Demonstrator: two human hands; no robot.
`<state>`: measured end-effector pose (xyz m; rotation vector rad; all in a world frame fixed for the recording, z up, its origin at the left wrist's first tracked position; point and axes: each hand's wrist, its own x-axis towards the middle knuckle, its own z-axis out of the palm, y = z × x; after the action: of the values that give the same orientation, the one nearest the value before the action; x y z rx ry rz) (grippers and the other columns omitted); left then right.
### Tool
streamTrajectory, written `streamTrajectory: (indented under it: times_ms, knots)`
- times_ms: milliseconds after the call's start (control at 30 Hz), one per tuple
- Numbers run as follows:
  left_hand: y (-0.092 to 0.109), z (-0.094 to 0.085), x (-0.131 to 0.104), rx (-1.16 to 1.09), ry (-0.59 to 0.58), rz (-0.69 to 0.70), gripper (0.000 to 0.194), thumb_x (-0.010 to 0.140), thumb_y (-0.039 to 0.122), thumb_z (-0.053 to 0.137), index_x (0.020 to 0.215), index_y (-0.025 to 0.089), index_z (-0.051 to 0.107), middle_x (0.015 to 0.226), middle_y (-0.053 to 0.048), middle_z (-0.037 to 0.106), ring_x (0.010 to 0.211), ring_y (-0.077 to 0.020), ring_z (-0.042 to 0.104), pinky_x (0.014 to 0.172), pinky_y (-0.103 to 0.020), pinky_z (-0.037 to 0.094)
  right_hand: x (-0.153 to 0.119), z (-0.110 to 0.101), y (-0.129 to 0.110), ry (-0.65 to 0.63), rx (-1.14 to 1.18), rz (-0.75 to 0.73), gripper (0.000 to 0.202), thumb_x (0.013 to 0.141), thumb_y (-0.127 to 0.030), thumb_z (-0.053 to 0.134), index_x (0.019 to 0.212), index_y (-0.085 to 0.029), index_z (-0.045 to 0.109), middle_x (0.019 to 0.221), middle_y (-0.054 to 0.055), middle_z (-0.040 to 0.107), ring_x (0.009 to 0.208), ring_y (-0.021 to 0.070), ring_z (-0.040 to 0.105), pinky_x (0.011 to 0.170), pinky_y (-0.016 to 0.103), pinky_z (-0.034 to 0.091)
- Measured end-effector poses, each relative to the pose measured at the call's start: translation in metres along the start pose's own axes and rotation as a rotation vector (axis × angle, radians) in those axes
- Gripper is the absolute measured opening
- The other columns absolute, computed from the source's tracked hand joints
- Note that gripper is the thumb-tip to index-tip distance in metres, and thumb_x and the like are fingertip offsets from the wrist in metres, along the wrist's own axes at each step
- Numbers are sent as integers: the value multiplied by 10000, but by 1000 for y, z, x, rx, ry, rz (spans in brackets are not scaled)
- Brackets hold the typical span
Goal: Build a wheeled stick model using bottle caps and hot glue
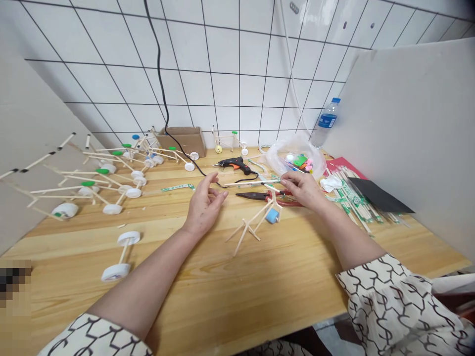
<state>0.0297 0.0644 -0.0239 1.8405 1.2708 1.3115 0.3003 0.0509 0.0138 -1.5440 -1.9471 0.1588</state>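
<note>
My left hand (205,205) is raised over the table with its fingers apart and nothing in it. Between the thumb and fingers of my right hand (302,189) is a thin pale wooden stick (252,183) that points left. Below the stick stands a small frame of wooden sticks (248,223) with a blue roll (272,215) at its right end. Red-handled pliers (256,196) lie behind this frame, partly under my right hand. Farther back is a black and orange glue gun (234,164).
Several stick frames with white wheels (112,209) fill the left side. A wheel pair (125,252) lies nearer. Behind are a cardboard box (187,141), a plastic bag (276,157) of colourful pieces and a water bottle (326,121). Packaged sticks (356,200) and black sheets (380,194) lie right.
</note>
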Motion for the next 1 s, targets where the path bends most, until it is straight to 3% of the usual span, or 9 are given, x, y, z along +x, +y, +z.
streamTrajectory:
  times_ms: [100,300,467,600,733,1000]
  knots:
    - [1,-2,2,1,12,43,502,754,326,563,1231,202,472,1162,-79,530,703,-109,546,618,-232,467,1,3,0,-7,22,-30,211,816,-297,469,817,-180,644,763,37,644,706,170,557,629,258,391]
    - [1,-1,4,34,-19,66,306,770,336,541,981,145,653,900,-58,664,729,-153,578,706,-274,467,1,11,1,-34,81,-93,222,835,-294,466,823,-178,655,802,37,664,746,168,584,658,258,410]
    - [-2,0,4,69,-14,118,221,769,304,534,816,148,682,794,-38,676,736,-163,590,702,-261,459,1,17,-3,-11,102,-88,204,828,-290,488,820,-188,664,826,46,672,743,172,589,668,275,425]
    - [-4,-1,5,71,-1,108,213,771,295,523,790,142,670,765,-29,668,725,-160,595,700,-255,453,1,18,-4,68,102,-86,184,804,-258,511,889,-192,660,862,53,675,752,178,587,671,285,428]
    - [-6,-3,5,105,-1,81,241,787,311,493,795,141,664,752,-32,666,715,-165,595,675,-260,452,2,19,-5,114,87,-75,172,801,-234,496,827,-177,656,790,53,669,717,177,579,647,282,417]
    - [-1,-1,2,254,-61,226,268,821,333,475,864,171,683,854,-52,701,808,-189,612,766,-288,452,2,23,-4,121,92,-59,188,811,-256,478,729,-183,630,727,47,639,706,177,554,645,281,385]
